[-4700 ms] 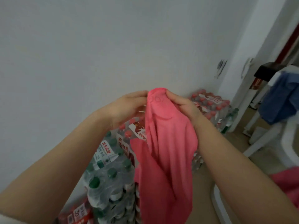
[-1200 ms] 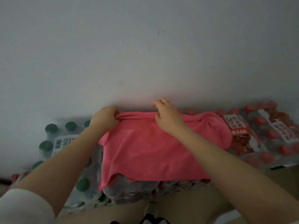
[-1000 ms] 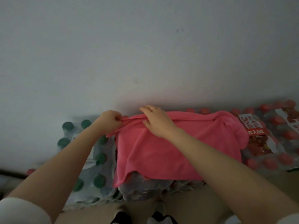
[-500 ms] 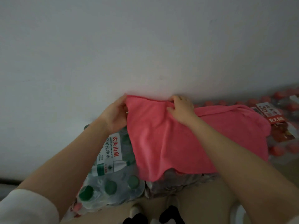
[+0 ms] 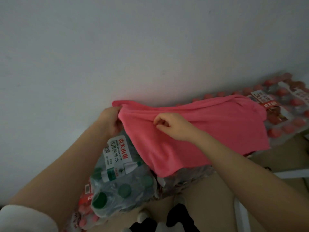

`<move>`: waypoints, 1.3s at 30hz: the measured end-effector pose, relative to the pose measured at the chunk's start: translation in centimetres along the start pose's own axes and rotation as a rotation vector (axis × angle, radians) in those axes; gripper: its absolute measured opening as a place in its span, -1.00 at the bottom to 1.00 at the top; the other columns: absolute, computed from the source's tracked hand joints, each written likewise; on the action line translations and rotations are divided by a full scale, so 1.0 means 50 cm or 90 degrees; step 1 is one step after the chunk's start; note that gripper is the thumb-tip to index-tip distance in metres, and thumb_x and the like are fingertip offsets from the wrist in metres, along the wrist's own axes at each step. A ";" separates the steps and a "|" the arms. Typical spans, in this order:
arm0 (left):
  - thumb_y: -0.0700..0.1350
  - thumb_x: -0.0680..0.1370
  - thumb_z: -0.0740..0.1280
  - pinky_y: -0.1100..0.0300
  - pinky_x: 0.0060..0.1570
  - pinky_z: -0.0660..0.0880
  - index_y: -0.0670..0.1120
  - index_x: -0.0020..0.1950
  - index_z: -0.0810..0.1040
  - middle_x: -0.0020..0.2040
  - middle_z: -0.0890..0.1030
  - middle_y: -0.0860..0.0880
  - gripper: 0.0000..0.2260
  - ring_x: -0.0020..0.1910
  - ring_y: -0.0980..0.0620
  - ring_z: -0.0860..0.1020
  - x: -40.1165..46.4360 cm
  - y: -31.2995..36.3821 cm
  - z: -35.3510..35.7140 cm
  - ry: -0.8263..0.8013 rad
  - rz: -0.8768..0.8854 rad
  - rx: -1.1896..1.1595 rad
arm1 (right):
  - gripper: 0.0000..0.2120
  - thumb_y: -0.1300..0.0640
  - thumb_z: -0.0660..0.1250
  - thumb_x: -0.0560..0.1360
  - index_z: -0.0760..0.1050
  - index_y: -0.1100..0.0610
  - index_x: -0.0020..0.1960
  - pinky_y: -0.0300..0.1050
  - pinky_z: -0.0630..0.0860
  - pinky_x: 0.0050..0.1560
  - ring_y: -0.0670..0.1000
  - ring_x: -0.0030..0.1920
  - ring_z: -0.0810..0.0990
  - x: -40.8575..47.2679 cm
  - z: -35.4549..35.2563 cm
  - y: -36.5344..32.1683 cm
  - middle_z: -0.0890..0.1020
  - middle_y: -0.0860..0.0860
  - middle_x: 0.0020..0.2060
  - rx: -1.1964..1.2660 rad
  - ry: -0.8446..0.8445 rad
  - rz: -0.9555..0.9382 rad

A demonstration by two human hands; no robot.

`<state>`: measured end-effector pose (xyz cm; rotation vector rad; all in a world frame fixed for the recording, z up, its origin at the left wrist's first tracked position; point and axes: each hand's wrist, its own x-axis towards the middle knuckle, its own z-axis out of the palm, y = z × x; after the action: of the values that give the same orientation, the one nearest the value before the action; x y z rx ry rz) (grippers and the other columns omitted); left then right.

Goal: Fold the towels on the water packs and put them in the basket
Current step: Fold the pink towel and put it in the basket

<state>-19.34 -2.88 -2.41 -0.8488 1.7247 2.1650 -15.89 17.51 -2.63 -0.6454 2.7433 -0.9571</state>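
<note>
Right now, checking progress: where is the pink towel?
Head view, centre-right: the pink cloth towel lies spread on the shrink-wrapped water packs against the wall, both hands gripping its far-left edge.

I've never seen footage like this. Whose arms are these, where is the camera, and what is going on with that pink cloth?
There is no machine here: a person wears a camera on the head, looking forward and down, so the arms are their own. A pink towel lies spread over packs of bottled water stacked against a white wall. The left hand grips the towel's far left corner, lifting it off the green-capped water pack. The right hand pinches the cloth near its top edge. More red-capped water packs sit to the right. No basket is in view.
</note>
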 end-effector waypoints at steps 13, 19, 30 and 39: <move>-0.28 0.59 0.07 0.19 -0.22 0.60 -0.18 -0.04 0.50 -0.24 0.65 -0.10 -0.78 -0.34 0.05 0.65 -0.124 -0.016 0.173 -0.426 0.049 0.113 | -0.93 0.09 0.28 0.52 0.52 0.06 -0.05 -0.31 0.53 -0.14 -0.16 -0.18 0.59 -0.039 -0.057 -0.026 0.62 -0.07 -0.18 0.543 0.166 0.167; -0.42 0.49 0.09 0.36 -0.41 0.46 -0.10 -0.08 0.49 -0.38 0.65 0.03 -0.71 -0.46 0.18 0.55 -0.129 -0.025 0.269 -0.421 0.206 0.260 | -0.85 0.25 0.22 0.54 0.55 0.09 -0.06 -0.21 0.48 -0.13 -0.08 -0.23 0.55 -0.080 -0.116 0.077 0.62 0.00 -0.24 0.590 0.242 0.193; 0.02 0.52 0.31 0.28 0.14 0.33 -0.06 0.36 0.38 0.21 0.49 0.03 -0.57 0.19 0.06 0.45 -0.012 -0.092 0.423 -0.432 0.372 0.780 | -0.78 0.12 0.24 0.52 0.62 0.12 -0.19 -0.23 0.60 -0.25 -0.07 -0.30 0.65 -0.158 -0.331 0.314 0.70 0.00 -0.31 0.798 0.230 0.328; 0.13 0.49 0.30 0.11 -0.17 0.35 -0.04 -0.17 0.43 -0.13 0.56 -0.12 -0.75 -0.15 -0.07 0.47 0.005 -0.076 0.484 -0.323 0.415 1.053 | -0.73 0.12 0.20 0.47 0.55 0.23 0.06 0.05 0.48 0.09 0.25 0.13 0.54 -0.143 -0.388 0.514 0.56 0.28 0.09 -0.247 0.147 0.499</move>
<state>-24.47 21.08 -2.42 0.6749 2.6267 0.3433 -24.00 49.47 -3.44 0.5290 2.9719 -0.3315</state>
